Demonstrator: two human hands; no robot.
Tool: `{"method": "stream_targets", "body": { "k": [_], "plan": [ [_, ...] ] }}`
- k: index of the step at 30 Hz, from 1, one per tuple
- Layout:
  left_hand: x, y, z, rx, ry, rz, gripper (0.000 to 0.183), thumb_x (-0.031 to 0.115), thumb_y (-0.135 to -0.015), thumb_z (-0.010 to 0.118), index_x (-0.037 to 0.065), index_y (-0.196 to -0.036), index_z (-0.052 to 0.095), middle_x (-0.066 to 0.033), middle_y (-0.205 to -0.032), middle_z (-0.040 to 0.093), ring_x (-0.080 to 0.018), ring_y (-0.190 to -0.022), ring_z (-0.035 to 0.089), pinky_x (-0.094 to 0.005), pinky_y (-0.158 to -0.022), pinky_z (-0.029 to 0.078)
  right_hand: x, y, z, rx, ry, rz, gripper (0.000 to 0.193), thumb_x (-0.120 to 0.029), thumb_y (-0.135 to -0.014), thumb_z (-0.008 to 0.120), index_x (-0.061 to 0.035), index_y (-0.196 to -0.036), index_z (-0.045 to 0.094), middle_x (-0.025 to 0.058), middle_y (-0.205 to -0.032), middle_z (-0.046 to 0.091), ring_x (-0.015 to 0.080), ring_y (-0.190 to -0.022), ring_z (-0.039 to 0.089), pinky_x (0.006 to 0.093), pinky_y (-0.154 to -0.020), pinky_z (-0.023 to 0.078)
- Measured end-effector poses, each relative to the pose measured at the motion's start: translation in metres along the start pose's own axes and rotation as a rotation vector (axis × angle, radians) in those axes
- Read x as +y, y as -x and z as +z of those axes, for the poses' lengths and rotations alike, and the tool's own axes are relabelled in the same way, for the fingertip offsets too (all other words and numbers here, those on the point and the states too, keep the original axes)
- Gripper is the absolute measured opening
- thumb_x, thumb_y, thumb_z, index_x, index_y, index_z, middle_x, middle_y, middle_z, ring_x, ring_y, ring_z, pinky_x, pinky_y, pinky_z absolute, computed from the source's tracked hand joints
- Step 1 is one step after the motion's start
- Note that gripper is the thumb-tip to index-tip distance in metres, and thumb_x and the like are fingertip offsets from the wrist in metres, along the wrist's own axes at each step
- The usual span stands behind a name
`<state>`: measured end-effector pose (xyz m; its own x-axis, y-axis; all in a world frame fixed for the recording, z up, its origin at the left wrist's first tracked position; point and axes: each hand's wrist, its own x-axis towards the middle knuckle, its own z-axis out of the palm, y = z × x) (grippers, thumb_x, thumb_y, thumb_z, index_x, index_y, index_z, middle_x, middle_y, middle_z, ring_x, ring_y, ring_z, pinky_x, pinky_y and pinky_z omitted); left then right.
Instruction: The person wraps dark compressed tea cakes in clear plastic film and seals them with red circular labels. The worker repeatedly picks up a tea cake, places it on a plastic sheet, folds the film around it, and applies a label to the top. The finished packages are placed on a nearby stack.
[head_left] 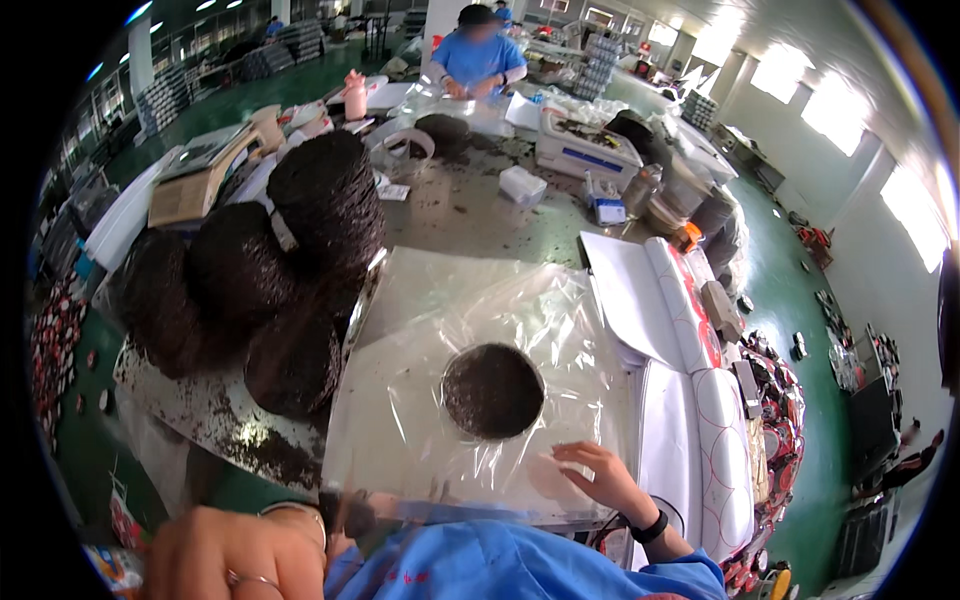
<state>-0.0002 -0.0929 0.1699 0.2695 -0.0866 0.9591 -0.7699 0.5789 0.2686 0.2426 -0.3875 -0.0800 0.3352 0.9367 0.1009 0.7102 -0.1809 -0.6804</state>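
Note:
A dark, round, flat cake (493, 391) of pressed flaky stuff lies on clear plastic film (400, 350), which covers a pale board in front of me. My right hand (600, 478) is held just right of the cake, palm down. Its fingers are stretched out and apart, and it holds nothing. My left hand (235, 555) is very near the camera at the lower left, away from the film. Its ringed fingers are bent, and whatever they may hold is hidden. Tall stacks of similar dark cakes (330, 195) stand left of the board.
Dark crumbs (265, 445) lie on the table's left corner. At right are white sheets (625, 290) and rolls printed with red circles (720, 460). A white scale (590, 145) and small plastic box (522, 186) stand farther back. A co-worker (478, 60) in blue works across the table.

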Motion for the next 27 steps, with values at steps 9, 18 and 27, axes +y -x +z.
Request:
{"method": "stream_targets", "body": {
  "k": [9, 18, 27],
  "plan": [
    [-0.026, 0.078, -0.025, -0.383, 0.253, -0.693, 0.025, 0.017, -0.099, 0.069, -0.007, -0.105, 0.075, -0.0226, -0.114, 0.072, -0.0436, -0.107, 0.070, -0.0487, -0.090, 0.061, 0.074, 0.043, 0.033, -0.302, 0.546, -0.153, 0.061, -0.043, -0.105, 0.055, -0.0306, -0.161, 0.034, 0.0061, -0.171, 0.021, 0.0379, -0.153, 0.027, 0.0511, -0.123, 0.026],
    [-0.163, 0.257, -0.110, -0.102, -1.348, -1.080, 0.034, 0.028, -0.082, 0.084, 0.011, -0.109, 0.073, -0.0125, -0.128, 0.063, -0.0334, -0.124, 0.057, -0.0448, -0.107, 0.045, -0.037, -0.027, -0.036, 0.483, 0.508, -0.290, 0.037, -0.014, -0.086, 0.071, -0.0034, -0.121, 0.067, 0.0050, -0.116, 0.069, 0.0318, -0.104, 0.065, 0.0414, -0.087, 0.054],
    [-0.187, 0.280, -0.127, -0.147, -1.267, -1.192, 0.035, 0.029, -0.070, 0.088, 0.012, -0.096, 0.073, -0.0115, -0.122, 0.062, -0.0337, -0.121, 0.057, -0.0438, -0.103, 0.047, -0.024, -0.025, 0.042, 0.007, 0.475, -0.104, 0.095, -0.038, -0.077, 0.084, -0.0112, -0.155, 0.037, 0.0218, -0.162, 0.029, 0.0437, -0.144, 0.034, 0.0525, -0.118, 0.034]
  ]
}}
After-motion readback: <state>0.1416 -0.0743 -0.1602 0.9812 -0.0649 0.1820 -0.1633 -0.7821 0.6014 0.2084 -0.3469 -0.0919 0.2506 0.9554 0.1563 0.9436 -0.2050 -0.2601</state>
